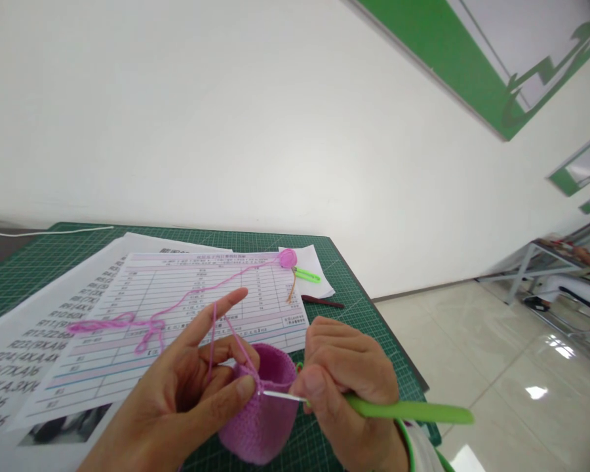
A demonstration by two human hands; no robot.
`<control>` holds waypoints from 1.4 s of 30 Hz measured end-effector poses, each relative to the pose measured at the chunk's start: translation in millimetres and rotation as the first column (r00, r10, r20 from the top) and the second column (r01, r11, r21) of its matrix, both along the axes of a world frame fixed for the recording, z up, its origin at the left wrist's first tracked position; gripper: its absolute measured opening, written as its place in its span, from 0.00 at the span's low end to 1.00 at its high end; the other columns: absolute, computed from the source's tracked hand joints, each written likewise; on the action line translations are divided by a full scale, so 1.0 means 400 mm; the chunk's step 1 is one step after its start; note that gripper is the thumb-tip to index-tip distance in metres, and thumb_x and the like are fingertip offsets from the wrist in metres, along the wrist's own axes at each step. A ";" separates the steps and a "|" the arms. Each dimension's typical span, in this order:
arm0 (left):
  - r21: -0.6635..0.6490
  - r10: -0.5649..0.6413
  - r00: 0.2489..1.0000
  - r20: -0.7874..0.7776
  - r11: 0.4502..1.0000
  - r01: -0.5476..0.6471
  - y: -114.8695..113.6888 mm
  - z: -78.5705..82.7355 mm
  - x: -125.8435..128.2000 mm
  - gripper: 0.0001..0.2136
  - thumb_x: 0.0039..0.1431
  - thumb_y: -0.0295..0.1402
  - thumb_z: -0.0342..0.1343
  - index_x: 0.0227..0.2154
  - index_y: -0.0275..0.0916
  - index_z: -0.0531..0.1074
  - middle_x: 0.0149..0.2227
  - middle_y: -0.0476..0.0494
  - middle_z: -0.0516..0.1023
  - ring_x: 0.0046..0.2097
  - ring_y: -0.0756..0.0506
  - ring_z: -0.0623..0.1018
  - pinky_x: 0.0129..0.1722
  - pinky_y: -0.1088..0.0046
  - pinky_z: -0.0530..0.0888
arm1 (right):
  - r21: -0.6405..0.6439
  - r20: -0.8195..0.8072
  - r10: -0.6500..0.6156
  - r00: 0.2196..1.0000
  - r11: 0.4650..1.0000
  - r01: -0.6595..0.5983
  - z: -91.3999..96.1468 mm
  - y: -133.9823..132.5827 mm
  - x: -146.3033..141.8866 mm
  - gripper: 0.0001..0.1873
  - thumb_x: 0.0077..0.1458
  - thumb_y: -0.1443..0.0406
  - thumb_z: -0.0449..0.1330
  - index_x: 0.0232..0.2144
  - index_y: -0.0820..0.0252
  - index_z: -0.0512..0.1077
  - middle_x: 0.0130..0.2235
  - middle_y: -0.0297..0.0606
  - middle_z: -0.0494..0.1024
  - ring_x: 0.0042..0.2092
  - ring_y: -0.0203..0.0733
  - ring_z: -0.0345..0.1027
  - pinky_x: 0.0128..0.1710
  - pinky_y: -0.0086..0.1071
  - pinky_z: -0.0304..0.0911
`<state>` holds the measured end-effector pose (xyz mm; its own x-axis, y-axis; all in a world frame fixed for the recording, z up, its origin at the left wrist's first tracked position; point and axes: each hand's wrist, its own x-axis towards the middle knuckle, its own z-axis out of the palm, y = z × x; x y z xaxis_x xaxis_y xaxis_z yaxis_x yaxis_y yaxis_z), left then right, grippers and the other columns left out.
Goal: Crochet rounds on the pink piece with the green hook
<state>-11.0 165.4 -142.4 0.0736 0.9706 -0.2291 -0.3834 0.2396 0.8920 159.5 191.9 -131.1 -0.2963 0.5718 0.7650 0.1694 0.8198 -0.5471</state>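
My left hand [196,380] pinches the rim of a pink crocheted cup-shaped piece [270,426] between thumb and fingers. Its index finger points up, with pink yarn [236,337] looped over it and running down to the rim. My right hand [349,387] is closed around a crochet hook [413,411] with a green handle. The hook's metal shaft reaches left to the edge of the piece, beside my left thumb. Whether its tip sits inside a stitch is too small to tell. A bit of green and red shows behind the rim, partly hidden by my right hand.
Printed sheets [177,288] cover much of the green cutting mat [319,242]. Loose pink yarn [108,323] trails over them to a small pink ball [288,258]. Near it lie a light green stitch marker [307,275] and a dark brown stick [323,301]. A person sits far right.
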 end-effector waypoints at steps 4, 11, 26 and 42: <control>-0.006 -0.053 0.998 0.023 0.999 0.053 0.001 -0.006 -0.006 0.44 0.43 0.35 0.73 0.63 0.50 0.59 0.27 0.50 0.79 0.23 0.53 0.68 0.22 0.78 0.58 | 0.054 0.006 -0.037 0.999 0.998 0.036 -0.007 -0.001 -0.006 0.22 0.66 0.63 0.48 0.19 0.60 0.63 0.16 0.29 0.62 0.21 0.30 0.53 0.24 0.31 0.51; 0.006 -0.128 0.982 0.139 0.992 0.129 0.001 -0.019 -0.012 0.45 0.44 0.34 0.73 0.64 0.51 0.56 0.28 0.48 0.80 0.27 0.47 0.75 0.26 0.75 0.66 | 0.201 0.062 -0.220 0.973 0.958 0.204 -0.027 -0.008 -0.018 0.18 0.65 0.62 0.49 0.23 0.60 0.65 0.19 0.31 0.67 0.23 0.32 0.57 0.27 0.33 0.53; 0.026 0.059 0.998 0.003 0.998 -0.059 -0.007 -0.016 0.025 0.39 0.42 0.37 0.74 0.59 0.52 0.63 0.24 0.53 0.78 0.21 0.54 0.64 0.23 0.82 0.63 | 0.296 -0.055 -0.382 0.923 0.876 0.380 -0.076 -0.003 -0.092 0.17 0.58 0.73 0.52 0.20 0.57 0.56 0.17 0.29 0.60 0.22 0.33 0.50 0.24 0.34 0.47; -0.031 -0.056 0.987 0.152 0.998 0.062 -0.002 -0.023 -0.016 0.36 0.49 0.30 0.70 0.61 0.49 0.63 0.28 0.50 0.81 0.29 0.49 0.76 0.30 0.79 0.73 | 0.224 -0.079 -0.215 0.974 0.948 0.227 -0.065 0.017 -0.076 0.19 0.67 0.58 0.49 0.24 0.58 0.62 0.20 0.30 0.63 0.24 0.32 0.56 0.25 0.29 0.55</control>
